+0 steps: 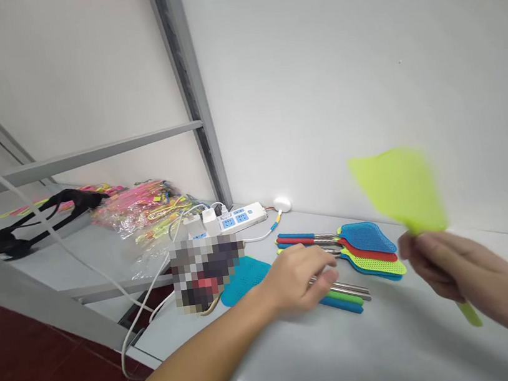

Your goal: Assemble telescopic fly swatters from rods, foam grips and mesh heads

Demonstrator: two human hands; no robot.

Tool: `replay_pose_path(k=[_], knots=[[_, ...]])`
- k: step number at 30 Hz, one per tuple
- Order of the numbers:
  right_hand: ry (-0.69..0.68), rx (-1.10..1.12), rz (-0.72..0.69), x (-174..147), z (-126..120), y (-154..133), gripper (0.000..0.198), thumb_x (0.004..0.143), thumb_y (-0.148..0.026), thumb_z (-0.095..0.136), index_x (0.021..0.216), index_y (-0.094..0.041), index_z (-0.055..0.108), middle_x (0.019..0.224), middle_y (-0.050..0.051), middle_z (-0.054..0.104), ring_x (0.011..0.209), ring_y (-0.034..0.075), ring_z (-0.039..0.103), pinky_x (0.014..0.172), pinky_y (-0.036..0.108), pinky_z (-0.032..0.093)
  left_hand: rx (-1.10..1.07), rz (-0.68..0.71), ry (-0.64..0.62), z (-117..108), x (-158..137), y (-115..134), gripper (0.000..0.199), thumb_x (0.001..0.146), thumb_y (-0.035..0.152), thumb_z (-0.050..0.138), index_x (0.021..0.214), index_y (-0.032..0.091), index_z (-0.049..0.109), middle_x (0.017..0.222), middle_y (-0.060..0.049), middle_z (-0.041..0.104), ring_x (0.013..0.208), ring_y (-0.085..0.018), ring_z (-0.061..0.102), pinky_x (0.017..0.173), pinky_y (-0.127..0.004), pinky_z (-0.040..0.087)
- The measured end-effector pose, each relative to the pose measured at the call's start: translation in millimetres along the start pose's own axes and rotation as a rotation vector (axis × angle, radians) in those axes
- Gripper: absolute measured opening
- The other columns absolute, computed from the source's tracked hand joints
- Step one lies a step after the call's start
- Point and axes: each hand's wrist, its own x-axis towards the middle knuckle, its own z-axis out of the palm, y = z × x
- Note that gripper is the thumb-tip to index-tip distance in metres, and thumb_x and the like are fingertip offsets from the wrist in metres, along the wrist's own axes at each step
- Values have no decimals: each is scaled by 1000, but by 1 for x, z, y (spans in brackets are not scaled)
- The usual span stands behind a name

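In my right hand, closed around its neck, is a yellow-green fly swatter head, raised above the table and slightly blurred. A yellow-green end pokes out below that fist. My left hand hovers over or touches several metal rods, its fingers curved and thumb apart. Near those rods lie a green handle and a blue handle. A teal swatter head lies partly hidden behind my left forearm. Between my hands are stacked fly swatters with blue, red and yellow-green heads.
A white power strip with plugged-in chargers sits by the wall, cables trailing left. A pixelated patch hides an object. On the rack shelf lie plastic-wrapped colourful items and a black strapped item. A grey metal post stands behind.
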Motion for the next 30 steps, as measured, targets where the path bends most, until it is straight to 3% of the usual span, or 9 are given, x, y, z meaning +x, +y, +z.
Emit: replay_pose_path(k=[3,5,7,9,12,16,21,25,30], knots=[[-189,-493,-72,-1,1,2,33,99,-48,40,86,-25,60,70,0,56,58,16,52,51,27,40,-403,-250,200,-3,-1,-7,52,98,57,29,96,18,63,84,-7,65,76,-19,58,70,-32,43],[-148,-772,-246,-1,6,6,31,100,-43,38,94,-26,63,80,2,64,63,17,58,54,28,39,-574,-386,330,-6,1,-13,66,95,67,17,98,18,61,80,-6,62,70,-17,55,67,-31,44],[-95,-960,-405,-1,11,12,31,101,-37,35,97,-25,64,80,2,65,59,16,58,50,28,32,-634,-455,370,-10,5,-18,70,94,69,12,99,18,59,73,-2,58,58,-13,50,61,-28,43],[-71,-1063,-512,-1,14,16,30,101,-30,35,96,-24,64,76,2,64,54,15,55,48,28,26,-696,-513,313,-13,9,-20,60,93,69,30,95,18,61,72,0,59,56,-11,50,60,-26,44],[-61,-1115,-596,-1,17,18,27,100,-22,36,95,-22,63,74,1,63,53,14,52,47,28,22,-811,-585,115,-10,11,-14,42,87,56,59,94,15,66,83,-5,69,69,-16,64,68,-29,52],[-50,-1117,-657,-1,18,16,26,96,-13,38,90,-21,62,68,-1,59,52,13,47,47,29,18,-979,-667,-18,-4,11,-6,43,89,52,59,103,12,69,94,-13,74,80,-23,71,74,-35,56],[163,-1207,-830,3,2,12,28,89,-3,42,96,-21,63,66,0,57,58,14,48,54,30,25,-1097,-829,204,-31,12,-29,41,85,46,66,105,11,68,93,-12,76,76,-22,72,66,-29,57],[354,-1061,-693,12,-14,15,12,95,-20,52,100,-22,63,72,0,61,57,13,47,54,27,30,-1077,-849,292,-59,10,-52,39,83,41,70,106,10,68,93,-12,76,77,-21,73,67,-28,57],[100,-985,-713,11,6,28,21,98,-31,50,116,-21,57,77,0,63,49,11,45,49,27,29,-1097,-842,87,-42,9,-39,39,81,40,73,107,10,68,97,-13,76,84,-23,73,76,-34,58]])
